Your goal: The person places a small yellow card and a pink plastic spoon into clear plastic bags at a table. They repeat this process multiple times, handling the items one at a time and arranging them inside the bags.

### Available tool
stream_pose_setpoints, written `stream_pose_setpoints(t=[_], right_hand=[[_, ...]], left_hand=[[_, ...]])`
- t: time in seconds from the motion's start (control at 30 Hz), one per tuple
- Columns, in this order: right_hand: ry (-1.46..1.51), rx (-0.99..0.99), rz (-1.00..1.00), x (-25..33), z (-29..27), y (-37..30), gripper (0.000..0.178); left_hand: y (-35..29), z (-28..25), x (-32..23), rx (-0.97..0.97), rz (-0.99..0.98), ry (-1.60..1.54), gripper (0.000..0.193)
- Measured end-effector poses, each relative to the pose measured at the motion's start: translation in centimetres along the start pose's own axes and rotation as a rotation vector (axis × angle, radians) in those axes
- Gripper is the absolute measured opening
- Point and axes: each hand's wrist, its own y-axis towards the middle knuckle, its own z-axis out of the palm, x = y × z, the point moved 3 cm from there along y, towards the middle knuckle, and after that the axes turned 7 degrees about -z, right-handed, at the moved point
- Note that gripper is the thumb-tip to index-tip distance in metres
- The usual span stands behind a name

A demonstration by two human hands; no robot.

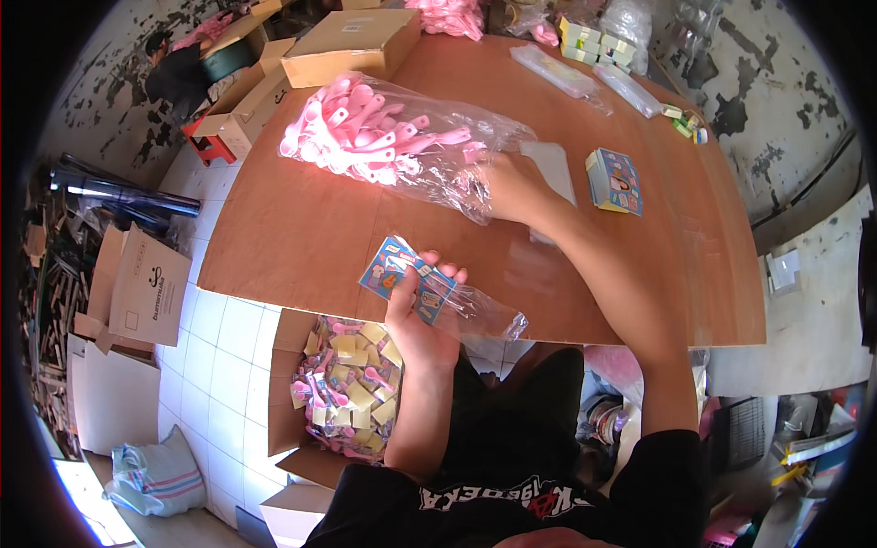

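Observation:
My left hand (422,331) is closed around a blue printed card (384,260) with colourful pictures, held above the table's near edge. A small clear plastic bag (489,310) trails from the same hand to the right. My right hand (498,178) reaches into the mouth of a large clear bag (448,187) lying on the table. Pink plastic spoons (361,132) fill the far left part of that bag. Plastic folds and glare blur my right fingertips, which are close to a pink piece, so their grip is unclear.
A stack of blue cards (614,181) stands on the brown table (274,247), right of my right forearm. Clear bag packs (557,71) and a cardboard box (352,46) sit farther back. Below the near edge, an open carton (285,365) holds packed pink spoons. Another person (174,78) is far left.

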Motion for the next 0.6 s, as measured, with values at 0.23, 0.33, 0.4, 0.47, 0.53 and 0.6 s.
stream_pose_setpoints(t=[0.23,0.33,0.4,0.47,0.53,0.6], right_hand=[[0.103,0.043,-0.035,-0.3,-0.8,-0.9,0.012],[0.167,-0.006,-0.051,-0.5,-2.8,-2.3,0.014],[0.269,-0.01,0.101,0.2,-4.8,-3.9,0.014],[0.312,-0.042,0.108,0.7,-6.7,-6.5,0.011],[0.321,-0.019,0.109,2.6,-8.7,-8.5,0.01],[0.402,0.027,0.139,4.4,-10.0,-10.6,0.008]], left_hand=[[-0.5,0.1,-1.2,-0.008,0.086,0.008,0.027],[0.1,-0.2,-1.3,0.051,0.064,-0.072,0.027],[0.7,-0.3,-1.8,-0.013,0.091,-0.093,0.025],[1.3,0.2,-1.9,-0.074,0.117,-0.114,0.026],[1.6,0.6,-2.4,-0.174,0.17,-0.174,0.027],[2.4,0.4,-2.4,-0.152,0.186,-0.199,0.029]])
